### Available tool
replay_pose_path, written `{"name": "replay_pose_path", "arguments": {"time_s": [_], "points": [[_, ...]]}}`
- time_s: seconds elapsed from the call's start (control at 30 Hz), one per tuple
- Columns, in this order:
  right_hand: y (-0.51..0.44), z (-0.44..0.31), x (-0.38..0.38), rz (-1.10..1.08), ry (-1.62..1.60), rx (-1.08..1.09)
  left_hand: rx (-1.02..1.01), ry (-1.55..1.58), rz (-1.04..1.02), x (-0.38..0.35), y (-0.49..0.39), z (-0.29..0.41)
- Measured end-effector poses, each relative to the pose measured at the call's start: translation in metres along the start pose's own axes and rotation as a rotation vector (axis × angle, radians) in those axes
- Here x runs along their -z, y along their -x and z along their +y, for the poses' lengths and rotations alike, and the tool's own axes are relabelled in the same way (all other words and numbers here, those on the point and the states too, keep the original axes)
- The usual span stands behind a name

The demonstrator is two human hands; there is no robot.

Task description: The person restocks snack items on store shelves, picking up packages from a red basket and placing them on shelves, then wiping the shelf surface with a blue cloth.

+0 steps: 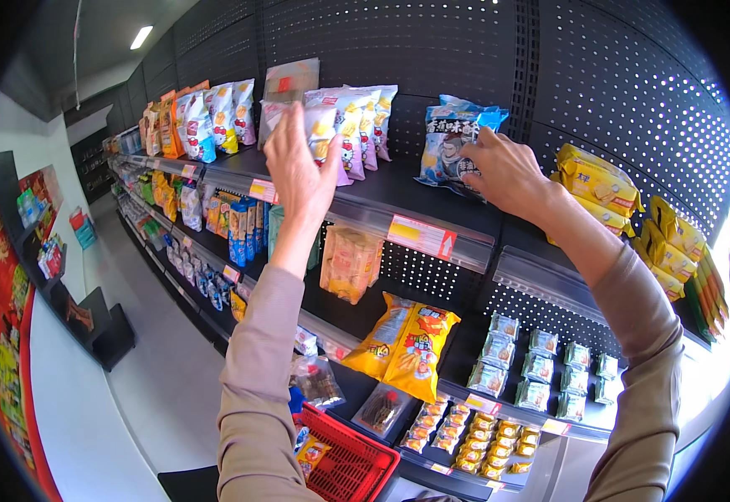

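Observation:
My left hand (302, 169) is raised at the top shelf, fingers straight and thumb apart. It is in front of a row of pale purple snack bags (355, 128) with cartoon cats on them, and it hides part of the front bag. To the right, my right hand (509, 169) has its fingers curled at the right side of a blue snack bag (443, 147). That bag stands upright on the same shelf, with its lower right part covered by the hand. Behind the purple bags rises a clear-and-brown package (291, 78).
Yellow biscuit packs (597, 182) are stacked right of my right hand. Below, a large yellow snack bag (412, 345) leans on a lower shelf beside small green packets (500, 348). A red plastic basket (352, 452) is low in front of me. Price-label rails (424, 235) edge the shelves.

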State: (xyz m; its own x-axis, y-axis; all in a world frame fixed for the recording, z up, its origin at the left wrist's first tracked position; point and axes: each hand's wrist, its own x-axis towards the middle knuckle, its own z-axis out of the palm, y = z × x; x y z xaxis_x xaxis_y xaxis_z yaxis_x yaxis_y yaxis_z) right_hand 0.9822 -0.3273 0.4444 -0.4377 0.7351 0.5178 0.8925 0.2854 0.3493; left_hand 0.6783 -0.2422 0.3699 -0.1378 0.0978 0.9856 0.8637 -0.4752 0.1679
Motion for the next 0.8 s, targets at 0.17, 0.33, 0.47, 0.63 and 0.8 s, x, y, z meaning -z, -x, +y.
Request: {"name": "replay_pose_path", "arguments": {"time_s": [0.17,0.33,0.47,0.63,0.8], "points": [[0.000,0.004,-0.001,0.017,0.005,-0.006,-0.059,-0.094,-0.119,-0.030,-0.015,0.007],[0.001,0.005,-0.010,0.065,0.002,0.000,-0.089,-0.112,-0.184,-0.035,-0.012,-0.004],[0.005,0.010,-0.019,0.158,0.042,0.044,-0.119,-0.091,-0.118,-0.024,-0.007,-0.002],[0.011,0.009,-0.019,0.178,0.080,0.053,-0.078,-0.121,-0.126,-0.019,-0.003,-0.001],[0.012,0.001,-0.017,0.167,0.070,0.013,-0.077,-0.103,-0.060,-0.009,-0.002,-0.001]]}}
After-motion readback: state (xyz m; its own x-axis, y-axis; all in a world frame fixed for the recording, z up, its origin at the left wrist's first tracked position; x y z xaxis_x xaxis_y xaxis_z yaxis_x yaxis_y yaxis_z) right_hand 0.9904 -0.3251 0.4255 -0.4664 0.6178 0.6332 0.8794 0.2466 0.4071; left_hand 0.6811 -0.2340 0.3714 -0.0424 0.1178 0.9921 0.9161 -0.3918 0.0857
